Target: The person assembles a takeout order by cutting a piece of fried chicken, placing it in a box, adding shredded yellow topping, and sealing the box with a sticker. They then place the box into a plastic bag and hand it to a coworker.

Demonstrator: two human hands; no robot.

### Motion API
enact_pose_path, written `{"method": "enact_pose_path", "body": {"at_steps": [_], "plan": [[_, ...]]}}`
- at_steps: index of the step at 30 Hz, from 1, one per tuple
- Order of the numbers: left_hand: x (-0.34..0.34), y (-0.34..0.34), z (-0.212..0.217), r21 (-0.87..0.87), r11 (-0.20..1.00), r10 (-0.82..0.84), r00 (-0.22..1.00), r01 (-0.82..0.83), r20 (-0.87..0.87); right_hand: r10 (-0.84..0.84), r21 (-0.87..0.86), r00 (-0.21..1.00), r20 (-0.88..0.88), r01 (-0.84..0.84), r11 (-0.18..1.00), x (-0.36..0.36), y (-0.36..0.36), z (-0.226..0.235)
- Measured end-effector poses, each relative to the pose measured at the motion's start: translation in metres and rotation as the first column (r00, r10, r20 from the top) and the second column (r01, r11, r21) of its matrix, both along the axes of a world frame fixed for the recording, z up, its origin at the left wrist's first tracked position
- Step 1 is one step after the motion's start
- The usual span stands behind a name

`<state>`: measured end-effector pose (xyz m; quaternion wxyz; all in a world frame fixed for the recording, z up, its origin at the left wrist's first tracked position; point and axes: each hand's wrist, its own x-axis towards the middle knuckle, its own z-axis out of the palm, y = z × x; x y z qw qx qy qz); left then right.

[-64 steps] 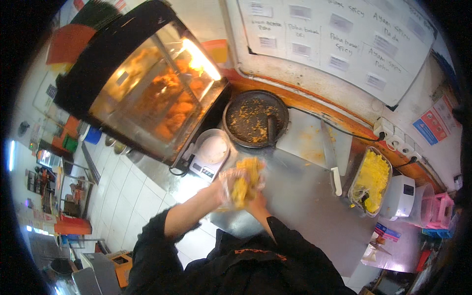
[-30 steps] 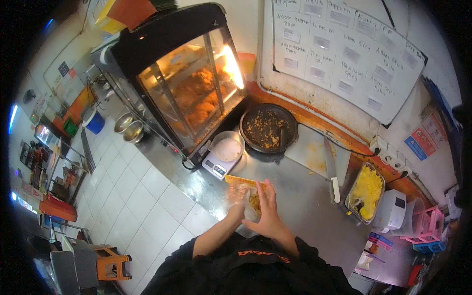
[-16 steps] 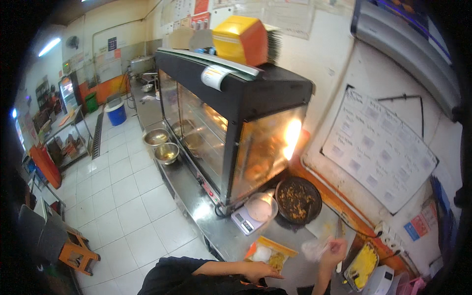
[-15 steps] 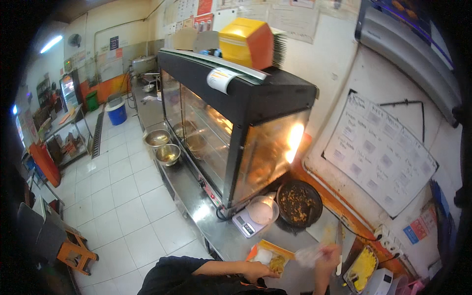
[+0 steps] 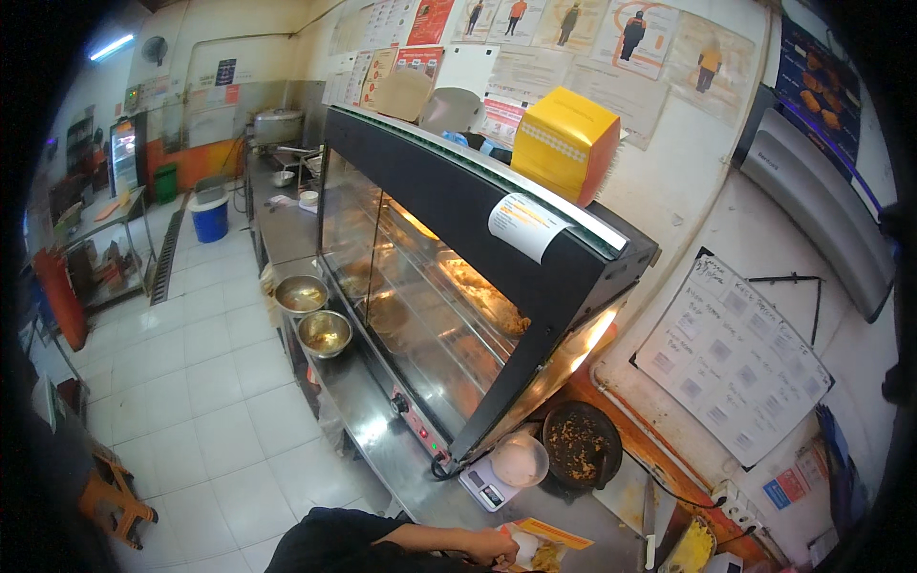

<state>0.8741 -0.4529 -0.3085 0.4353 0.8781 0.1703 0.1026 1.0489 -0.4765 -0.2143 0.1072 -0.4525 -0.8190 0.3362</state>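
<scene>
At the bottom of the head view, my left hand [image 5: 492, 547] is closed on the near left side of an open paper food box [image 5: 559, 534] with an orange and yellow flap. Inside the box sit a white rounded mound [image 5: 524, 546], which looks like rice, and some yellowish-brown food [image 5: 546, 558]. The lower part of the box is cut off by the picture's edge. My right hand is out of view. Just beyond the box are a digital scale [image 5: 485, 487] bearing a pale bowl [image 5: 520, 460], and a dark pan [image 5: 565, 456] with brown crumbly bits.
A glass-sided heated display cabinet [image 5: 497, 239] fills the counter ahead, a yellow box [image 5: 565, 134] on top. Two metal bowls [image 5: 325, 333] stand by its left side. To the right lie a cutting board [image 5: 621, 501], a knife [image 5: 650, 520] and a tray of yellow food [image 5: 690, 549].
The view has swung up and left, so the box sits lower in the picture. My right hand, holding clear plastic half a second ago, has left the view. My left hand stays at the box.
</scene>
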Motion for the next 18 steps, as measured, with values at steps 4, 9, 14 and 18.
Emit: {"method": "enact_pose_path", "body": {"at_steps": [4,9,14,18], "plan": [[-0.004,0.011,0.027,0.179,0.955,0.224,0.971,-0.236,0.086,-0.011,-0.046,1.0,0.029,0.012,0.999,-0.014,-0.002,-0.003],[-0.019,0.011,0.05,0.099,0.934,0.323,0.931,-0.342,0.171,-0.013,-0.102,0.997,0.071,0.02,0.995,-0.026,-0.005,-0.004],[-0.049,0.016,0.119,-0.115,0.981,0.176,0.971,-0.158,0.163,-0.017,-0.183,0.997,0.081,0.032,0.983,-0.034,-0.011,-0.012],[-0.135,0.046,0.245,-0.146,0.783,0.435,0.365,-0.604,0.823,-0.028,-0.287,0.998,0.052,0.042,0.957,-0.021,-0.016,-0.013]]}}
